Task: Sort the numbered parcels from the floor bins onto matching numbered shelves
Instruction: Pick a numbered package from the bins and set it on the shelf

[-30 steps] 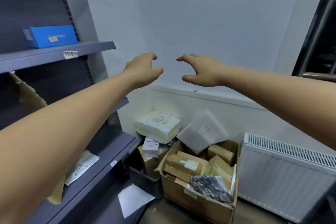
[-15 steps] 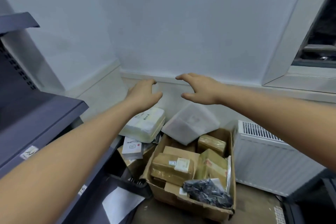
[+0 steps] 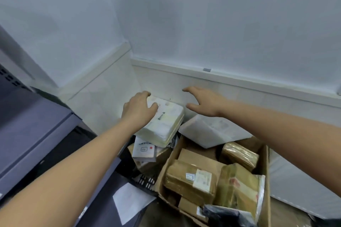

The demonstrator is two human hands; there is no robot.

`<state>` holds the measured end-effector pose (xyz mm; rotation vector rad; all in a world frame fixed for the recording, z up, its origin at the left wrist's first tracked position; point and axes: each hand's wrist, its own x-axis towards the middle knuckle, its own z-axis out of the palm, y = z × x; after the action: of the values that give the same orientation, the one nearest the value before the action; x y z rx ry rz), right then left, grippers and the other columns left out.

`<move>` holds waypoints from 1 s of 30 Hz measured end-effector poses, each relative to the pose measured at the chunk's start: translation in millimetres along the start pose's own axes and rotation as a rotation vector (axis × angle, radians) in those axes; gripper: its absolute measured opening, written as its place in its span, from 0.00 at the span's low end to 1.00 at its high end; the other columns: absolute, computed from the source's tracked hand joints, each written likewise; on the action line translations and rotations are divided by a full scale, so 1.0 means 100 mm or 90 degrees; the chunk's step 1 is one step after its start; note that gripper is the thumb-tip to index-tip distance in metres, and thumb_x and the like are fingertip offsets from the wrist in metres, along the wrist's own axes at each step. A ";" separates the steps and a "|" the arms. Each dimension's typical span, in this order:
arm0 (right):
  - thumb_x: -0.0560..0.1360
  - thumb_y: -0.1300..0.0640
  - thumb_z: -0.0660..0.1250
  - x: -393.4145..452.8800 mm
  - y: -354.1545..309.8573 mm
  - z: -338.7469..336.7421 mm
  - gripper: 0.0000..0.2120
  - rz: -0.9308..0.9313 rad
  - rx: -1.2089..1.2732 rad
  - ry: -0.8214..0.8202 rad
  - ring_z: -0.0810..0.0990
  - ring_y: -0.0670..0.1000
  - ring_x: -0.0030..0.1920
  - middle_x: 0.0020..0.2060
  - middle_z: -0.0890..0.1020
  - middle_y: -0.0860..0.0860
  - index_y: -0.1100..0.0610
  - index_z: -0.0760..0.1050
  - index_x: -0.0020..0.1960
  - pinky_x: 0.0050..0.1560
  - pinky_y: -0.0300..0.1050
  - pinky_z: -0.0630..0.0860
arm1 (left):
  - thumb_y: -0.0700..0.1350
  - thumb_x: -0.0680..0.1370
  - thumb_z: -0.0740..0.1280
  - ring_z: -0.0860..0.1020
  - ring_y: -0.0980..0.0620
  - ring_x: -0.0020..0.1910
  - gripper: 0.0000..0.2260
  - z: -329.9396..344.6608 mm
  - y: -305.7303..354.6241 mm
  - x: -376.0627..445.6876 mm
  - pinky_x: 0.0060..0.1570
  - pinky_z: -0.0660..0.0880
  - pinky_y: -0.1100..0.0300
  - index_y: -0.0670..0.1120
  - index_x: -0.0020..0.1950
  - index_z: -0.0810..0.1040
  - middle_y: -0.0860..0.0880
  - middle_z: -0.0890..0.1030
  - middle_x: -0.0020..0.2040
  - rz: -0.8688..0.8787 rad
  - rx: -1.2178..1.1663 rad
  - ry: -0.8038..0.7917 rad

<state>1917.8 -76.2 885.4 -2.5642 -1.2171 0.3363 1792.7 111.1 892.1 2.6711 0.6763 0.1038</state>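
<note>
Reaching for the top white padded parcel (image 3: 162, 121), stacked highest on the left floor pile against the wall.
Left hand (image 3: 139, 109) rests on its near corner, fingers (image 3: 154, 106) curling over, grip not closed; right hand (image 3: 202, 102) hovers beside, fingers spread wide, likely for a two-handed lift. Cardboard bin (image 3: 265, 180): four brown taped parcels, one black bag.
</note>
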 end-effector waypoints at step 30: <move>0.73 0.33 0.64 2.40 1.26 2.45 0.42 0.242 0.157 -0.169 0.71 0.55 0.66 0.72 0.66 0.53 0.57 0.56 0.76 0.63 0.51 0.71 | 0.60 0.78 0.63 0.64 0.43 0.72 0.31 2.00 -2.21 2.36 0.66 0.62 0.48 0.44 0.75 0.62 0.46 0.62 0.76 -0.217 0.101 -0.082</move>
<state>2076.0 72.5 591.5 -2.5727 -0.6957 0.8733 1935.3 332.5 618.4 2.6348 1.1237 -0.2209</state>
